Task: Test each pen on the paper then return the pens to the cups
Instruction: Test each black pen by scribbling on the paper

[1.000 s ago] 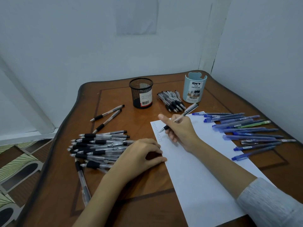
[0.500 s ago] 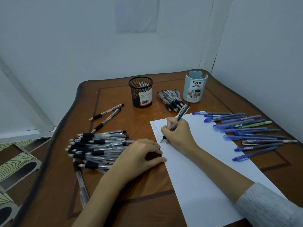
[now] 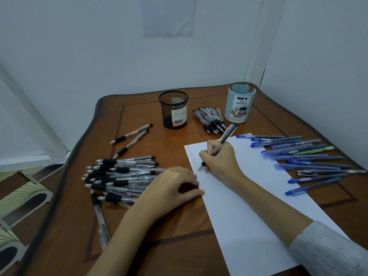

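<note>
Far left, the big heap of black-grip pens [image 3: 121, 176] lies on the table [image 3: 159, 246], barrels mostly running across in front of me, and two loose pens [image 3: 131, 136] lie a little beyond it. My left hand [image 3: 173, 188] rests just beside that heap, fingers loosely curled and holding nothing, thumb at the left edge of the paper [image 3: 249, 206]. Beyond it stands the black mesh cup [image 3: 173, 109], with no pens sticking out of it.

Now the working bit. My right hand [image 3: 221, 160] grips the pen [image 3: 229, 133] in a writing hold. Its tip is down on the sheet near the left edge, at the foot of a faint column of test marks [image 3: 192, 158]. The pen slants from that tip up and away to the right, and its back end points between the small bundle of pens [image 3: 211, 120] and the blue cup [image 3: 240, 105]. So I judge the put-down lies straight ahead along the pen's own line, with my right hand much the nearer. The pen has a clear barrel, a dark grip and a silvery back end, like those in the heap.

Off to the right, the blue pens [image 3: 304, 160] lie fanned in a row, their near ends over the paper's edge, one green among them.
</note>
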`<move>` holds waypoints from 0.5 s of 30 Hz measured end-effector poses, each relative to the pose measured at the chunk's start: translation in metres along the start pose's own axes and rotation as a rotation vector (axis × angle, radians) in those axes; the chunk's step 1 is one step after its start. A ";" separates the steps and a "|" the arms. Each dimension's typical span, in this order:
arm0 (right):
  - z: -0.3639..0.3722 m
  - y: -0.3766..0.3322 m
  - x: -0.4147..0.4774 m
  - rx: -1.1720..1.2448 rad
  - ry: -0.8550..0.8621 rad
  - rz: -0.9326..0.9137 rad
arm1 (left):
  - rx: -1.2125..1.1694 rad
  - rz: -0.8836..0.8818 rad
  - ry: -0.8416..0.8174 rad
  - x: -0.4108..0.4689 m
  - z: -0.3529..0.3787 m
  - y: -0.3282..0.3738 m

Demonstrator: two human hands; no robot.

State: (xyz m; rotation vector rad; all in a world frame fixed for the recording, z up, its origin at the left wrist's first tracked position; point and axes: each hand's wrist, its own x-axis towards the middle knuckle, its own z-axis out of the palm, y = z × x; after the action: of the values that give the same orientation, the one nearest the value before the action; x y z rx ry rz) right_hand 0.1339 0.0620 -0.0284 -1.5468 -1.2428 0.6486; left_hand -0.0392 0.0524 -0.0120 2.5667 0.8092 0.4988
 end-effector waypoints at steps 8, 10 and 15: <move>0.000 -0.002 -0.001 -0.011 -0.038 -0.015 | 0.000 0.001 0.004 0.000 0.000 0.000; 0.000 -0.002 0.000 0.002 -0.016 -0.010 | -0.001 0.003 0.007 0.000 0.000 0.000; 0.000 -0.001 -0.001 0.003 -0.041 -0.008 | 0.001 0.006 0.012 -0.001 0.000 0.000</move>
State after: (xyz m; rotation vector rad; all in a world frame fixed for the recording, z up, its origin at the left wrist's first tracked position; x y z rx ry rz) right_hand 0.1331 0.0609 -0.0275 -1.5326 -1.2775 0.6796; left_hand -0.0398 0.0518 -0.0119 2.5698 0.8058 0.5163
